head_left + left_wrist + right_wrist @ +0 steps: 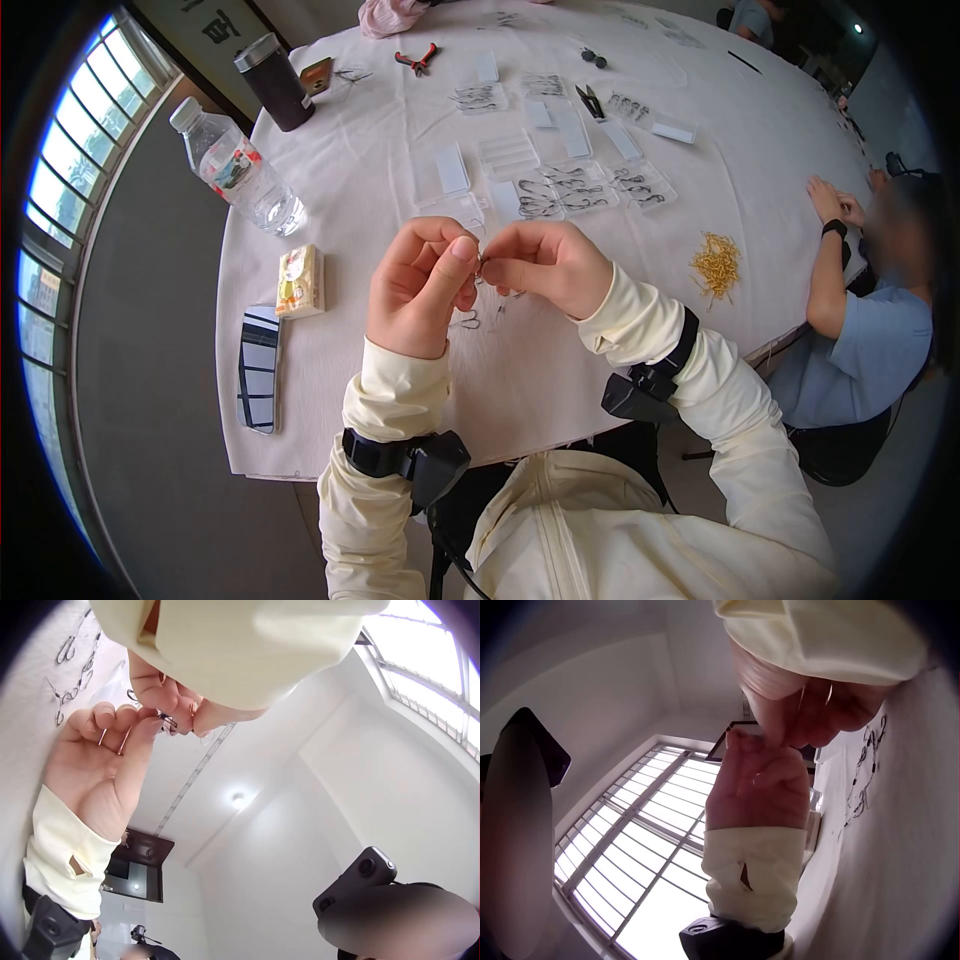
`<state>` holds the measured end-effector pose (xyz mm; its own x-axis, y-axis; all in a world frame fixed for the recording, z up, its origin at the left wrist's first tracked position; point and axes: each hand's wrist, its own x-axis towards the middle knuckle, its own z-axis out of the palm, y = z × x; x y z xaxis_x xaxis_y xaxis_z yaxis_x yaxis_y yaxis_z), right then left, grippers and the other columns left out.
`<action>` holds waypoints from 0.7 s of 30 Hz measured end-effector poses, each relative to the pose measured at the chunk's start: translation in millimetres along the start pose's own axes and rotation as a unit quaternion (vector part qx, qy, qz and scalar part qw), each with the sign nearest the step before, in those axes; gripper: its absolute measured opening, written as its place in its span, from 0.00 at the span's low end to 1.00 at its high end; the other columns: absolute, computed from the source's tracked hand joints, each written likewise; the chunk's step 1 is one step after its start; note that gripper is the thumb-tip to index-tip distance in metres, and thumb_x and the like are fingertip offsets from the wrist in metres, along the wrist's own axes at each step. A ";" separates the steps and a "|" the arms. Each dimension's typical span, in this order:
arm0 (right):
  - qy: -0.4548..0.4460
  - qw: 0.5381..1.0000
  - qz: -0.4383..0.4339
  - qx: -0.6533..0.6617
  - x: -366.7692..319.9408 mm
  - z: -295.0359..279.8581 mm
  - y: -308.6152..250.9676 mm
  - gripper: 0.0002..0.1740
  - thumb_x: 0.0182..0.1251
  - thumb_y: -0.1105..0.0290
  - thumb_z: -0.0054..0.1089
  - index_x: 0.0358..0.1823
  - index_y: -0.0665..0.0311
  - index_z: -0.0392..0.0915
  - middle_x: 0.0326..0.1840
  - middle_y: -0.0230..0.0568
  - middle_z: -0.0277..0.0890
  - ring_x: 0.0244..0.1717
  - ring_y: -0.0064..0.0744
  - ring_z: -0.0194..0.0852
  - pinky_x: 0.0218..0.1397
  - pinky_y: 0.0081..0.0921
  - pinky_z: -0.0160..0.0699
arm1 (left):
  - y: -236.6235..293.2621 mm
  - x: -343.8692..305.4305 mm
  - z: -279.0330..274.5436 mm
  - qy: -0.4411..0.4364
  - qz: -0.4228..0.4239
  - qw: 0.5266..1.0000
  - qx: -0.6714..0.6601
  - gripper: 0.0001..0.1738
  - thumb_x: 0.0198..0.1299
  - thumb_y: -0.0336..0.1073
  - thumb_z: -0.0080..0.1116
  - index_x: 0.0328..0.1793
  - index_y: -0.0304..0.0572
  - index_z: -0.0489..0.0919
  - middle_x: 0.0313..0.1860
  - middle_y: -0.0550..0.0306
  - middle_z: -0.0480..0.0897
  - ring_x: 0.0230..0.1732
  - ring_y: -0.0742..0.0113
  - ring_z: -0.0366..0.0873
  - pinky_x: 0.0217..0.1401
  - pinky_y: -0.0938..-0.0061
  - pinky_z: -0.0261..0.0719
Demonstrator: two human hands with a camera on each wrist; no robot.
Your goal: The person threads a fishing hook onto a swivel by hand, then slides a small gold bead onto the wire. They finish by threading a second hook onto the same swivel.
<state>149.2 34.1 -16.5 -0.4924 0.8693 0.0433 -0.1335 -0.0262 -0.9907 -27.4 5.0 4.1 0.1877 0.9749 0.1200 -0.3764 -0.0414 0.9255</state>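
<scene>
My left hand and right hand meet fingertip to fingertip above the near part of the table. Between them is a small dark metal fishing hook, pinched by thumb and fingers from both sides and mostly covered by them. Thin shiny wire pieces also show among the right hand's fingers in the left wrist view. On the cloth just below the hands lie loose fishing hooks. Beyond them, a clear compartment box stands open near rigged hooks.
A gold pile of small pieces lies to the right. Leftward are a phone, tissue pack, water bottle and dark tumbler. Red-handled pliers and black snips lie farther back. Another person sits at right.
</scene>
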 end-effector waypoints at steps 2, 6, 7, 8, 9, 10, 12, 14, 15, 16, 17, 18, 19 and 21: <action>0.002 1.000 -0.011 0.010 -0.1 0.6 0.2 0.08 0.65 0.71 0.62 0.43 0.66 0.80 0.36 0.32 0.81 0.36 0.19 0.76 0.42 0.19 0.76 | 0.0 -0.2 0.6 -0.002 -0.001 1.000 0.000 0.03 0.68 0.29 0.52 0.45 0.41 0.73 0.34 0.65 0.72 0.31 0.79 0.66 0.32 0.83 0.65; 0.035 0.998 -0.039 0.045 -0.8 1.3 -2.5 0.07 0.64 0.70 0.63 0.41 0.66 0.81 0.34 0.30 0.80 0.35 0.17 0.75 0.40 0.17 0.74 | 0.0 0.0 0.6 -0.003 0.000 1.000 0.003 0.03 0.68 0.29 0.51 0.45 0.42 0.73 0.33 0.65 0.72 0.31 0.80 0.66 0.31 0.83 0.64; 0.053 0.996 -0.055 0.046 -0.6 0.8 -1.9 0.07 0.64 0.70 0.63 0.40 0.66 0.81 0.33 0.29 0.79 0.34 0.17 0.74 0.40 0.17 0.74 | 0.0 0.0 0.7 -0.003 0.000 1.000 0.003 0.03 0.68 0.29 0.51 0.45 0.42 0.73 0.33 0.65 0.72 0.31 0.80 0.66 0.31 0.83 0.64; 0.053 0.996 -0.055 0.046 -0.7 1.1 -1.7 0.07 0.64 0.70 0.63 0.40 0.66 0.81 0.33 0.29 0.79 0.34 0.17 0.74 0.40 0.17 0.74 | 0.2 0.0 0.9 -0.004 -0.001 1.000 0.004 0.02 0.68 0.29 0.51 0.45 0.41 0.72 0.33 0.66 0.72 0.31 0.80 0.66 0.31 0.83 0.64; 0.064 0.994 -0.068 0.059 -0.8 1.7 -1.6 0.07 0.64 0.70 0.64 0.39 0.66 0.81 0.32 0.29 0.79 0.33 0.16 0.74 0.39 0.16 0.74 | 0.2 0.1 1.1 -0.005 -0.002 1.000 0.004 0.02 0.68 0.29 0.51 0.45 0.41 0.72 0.33 0.66 0.72 0.31 0.80 0.67 0.31 0.83 0.64; 0.075 0.991 -0.081 0.072 -0.8 1.9 -1.6 0.07 0.64 0.70 0.64 0.38 0.66 0.81 0.31 0.28 0.79 0.32 0.16 0.73 0.39 0.16 0.74 | 0.0 0.2 1.0 -0.005 -0.002 1.000 0.005 0.02 0.68 0.29 0.51 0.45 0.41 0.72 0.33 0.66 0.72 0.31 0.80 0.67 0.31 0.83 0.64; 0.069 0.992 -0.084 0.065 -0.6 1.2 -2.3 0.08 0.63 0.69 0.64 0.39 0.66 0.82 0.31 0.29 0.79 0.32 0.16 0.74 0.38 0.16 0.74 | -0.5 0.4 0.7 -0.012 0.000 1.000 0.007 0.02 0.68 0.29 0.51 0.45 0.41 0.72 0.33 0.66 0.72 0.30 0.80 0.67 0.31 0.83 0.64; 0.063 0.993 -0.085 0.058 -0.6 0.0 -3.4 0.08 0.63 0.69 0.64 0.39 0.66 0.82 0.31 0.29 0.79 0.32 0.16 0.74 0.38 0.17 0.74 | -0.7 0.2 0.7 -0.012 0.001 1.000 0.006 0.02 0.68 0.29 0.51 0.45 0.41 0.72 0.32 0.66 0.72 0.30 0.80 0.67 0.32 0.83 0.64; 0.041 0.997 -0.041 0.043 -1.2 -1.5 -4.1 0.09 0.63 0.69 0.64 0.41 0.66 0.82 0.32 0.30 0.80 0.32 0.17 0.74 0.38 0.17 0.74 | -0.7 0.2 0.7 -0.012 0.001 1.000 0.005 0.03 0.68 0.29 0.51 0.45 0.41 0.72 0.32 0.66 0.71 0.30 0.80 0.66 0.32 0.83 0.64; 0.019 0.999 0.003 0.029 -1.6 -2.2 -4.8 0.10 0.63 0.69 0.64 0.42 0.66 0.82 0.33 0.31 0.81 0.32 0.18 0.75 0.39 0.17 0.74 | -0.3 0.1 0.8 -0.013 0.001 1.000 0.005 0.03 0.68 0.29 0.51 0.45 0.41 0.72 0.32 0.66 0.71 0.30 0.80 0.66 0.32 0.83 0.64; 0.019 0.999 0.003 0.029 -2.2 -1.6 -5.7 0.10 0.63 0.69 0.64 0.42 0.66 0.82 0.33 0.31 0.81 0.32 0.18 0.75 0.39 0.17 0.74 | 0.3 0.0 0.9 -0.013 0.002 1.000 0.000 0.03 0.68 0.29 0.51 0.45 0.41 0.72 0.32 0.65 0.71 0.31 0.79 0.66 0.32 0.83 0.64; 0.003 0.999 0.020 0.042 -3.1 -0.6 -6.7 0.10 0.63 0.69 0.64 0.43 0.67 0.82 0.34 0.33 0.81 0.33 0.18 0.75 0.39 0.18 0.75 | 0.7 -0.1 0.9 -0.012 0.004 1.000 -0.004 0.03 0.68 0.29 0.51 0.45 0.41 0.72 0.32 0.65 0.71 0.31 0.79 0.66 0.32 0.83 0.65; -0.014 0.998 0.037 0.055 -3.6 0.0 -7.1 0.11 0.64 0.69 0.64 0.44 0.67 0.82 0.35 0.34 0.82 0.33 0.19 0.76 0.40 0.18 0.75 | 0.8 0.0 0.9 -0.013 0.004 1.000 -0.004 0.03 0.68 0.29 0.51 0.45 0.41 0.72 0.32 0.65 0.71 0.31 0.79 0.66 0.32 0.83 0.65; -0.014 0.997 0.038 0.058 -3.8 0.1 -6.9 0.11 0.64 0.69 0.64 0.44 0.67 0.82 0.36 0.34 0.82 0.34 0.19 0.76 0.41 0.18 0.76 | 1.0 0.2 0.7 -0.011 0.013 1.000 -0.013 0.03 0.68 0.30 0.51 0.45 0.41 0.72 0.32 0.65 0.71 0.31 0.78 0.65 0.33 0.82 0.65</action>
<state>152.0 30.9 -9.7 -0.5283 0.8486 -0.0260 -0.1931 -0.1499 -0.9697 -27.1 5.1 5.3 0.1972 0.9684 0.1528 -0.4051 -0.0615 0.9122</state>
